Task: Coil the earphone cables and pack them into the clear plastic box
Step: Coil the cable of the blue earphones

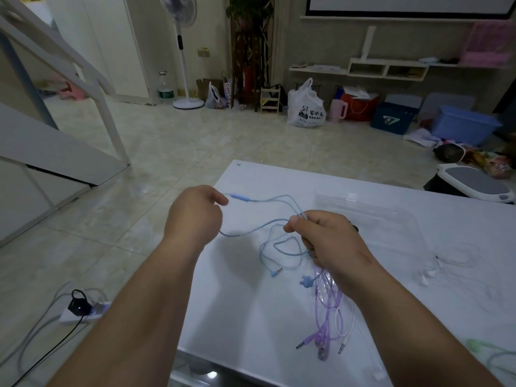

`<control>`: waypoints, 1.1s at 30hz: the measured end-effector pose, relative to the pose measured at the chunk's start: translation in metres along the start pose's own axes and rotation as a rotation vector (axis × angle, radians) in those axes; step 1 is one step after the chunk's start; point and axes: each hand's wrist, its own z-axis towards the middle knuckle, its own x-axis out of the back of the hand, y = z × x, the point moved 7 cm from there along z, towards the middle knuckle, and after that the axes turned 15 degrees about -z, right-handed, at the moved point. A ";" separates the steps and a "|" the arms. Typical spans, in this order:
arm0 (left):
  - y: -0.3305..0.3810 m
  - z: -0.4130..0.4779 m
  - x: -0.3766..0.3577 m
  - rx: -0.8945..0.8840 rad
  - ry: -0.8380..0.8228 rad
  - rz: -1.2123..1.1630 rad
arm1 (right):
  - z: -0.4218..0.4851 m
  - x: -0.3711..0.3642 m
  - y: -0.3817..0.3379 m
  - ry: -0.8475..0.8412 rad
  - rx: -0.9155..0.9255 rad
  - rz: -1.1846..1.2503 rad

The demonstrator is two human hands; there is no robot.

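desk point(237, 317): white, smooth, glossy, faint reflections | clear plastic box point(391, 216): transparent, shiny plastic | blue earphone cable point(238, 196) in my right grip point(326, 241): smooth, matt rubbery sheath | purple cables point(325, 303): translucent, glossy plastic | plugs point(300, 346): metal tips | floor point(156, 152): polished, glossy tile

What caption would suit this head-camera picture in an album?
Left hand and right hand hold a blue earphone cable over the white table, purple earphones and clear plastic box nearby.
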 end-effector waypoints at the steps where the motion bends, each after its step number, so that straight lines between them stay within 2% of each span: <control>1: 0.005 -0.005 -0.005 -0.022 -0.046 0.104 | -0.001 -0.002 0.000 -0.004 0.000 -0.012; 3: 0.020 -0.015 -0.015 -0.111 -0.111 0.188 | -0.003 -0.004 -0.002 -0.004 0.015 -0.070; 7: 0.034 -0.032 -0.042 -0.103 -0.395 -0.077 | -0.004 -0.009 -0.003 -0.007 0.057 -0.152; 9: 0.035 -0.038 -0.050 -0.105 -0.517 -0.113 | -0.004 -0.009 -0.004 -0.010 0.066 -0.160; 13: 0.031 -0.042 -0.054 -0.106 -0.605 -0.048 | -0.001 -0.007 -0.002 -0.005 0.072 -0.136; 16: 0.029 -0.034 -0.048 -0.072 -0.475 -0.062 | -0.001 -0.009 0.001 -0.033 0.020 -0.069; 20: 0.015 -0.021 -0.032 0.111 -0.206 -0.327 | 0.001 -0.007 0.006 -0.120 -0.062 0.187; 23: 0.021 -0.013 -0.006 -0.008 0.052 -0.160 | 0.001 0.001 0.007 -0.087 -0.063 0.201; 26: 0.021 -0.010 0.018 -0.040 0.251 -0.142 | 0.002 0.014 0.008 0.001 -0.076 0.067; 30: 0.026 -0.016 0.029 -0.061 0.357 -0.061 | 0.003 0.022 0.007 0.120 0.007 -0.211; 33: 0.028 -0.015 0.027 -0.080 0.307 0.035 | 0.001 0.018 0.004 0.118 0.017 -0.169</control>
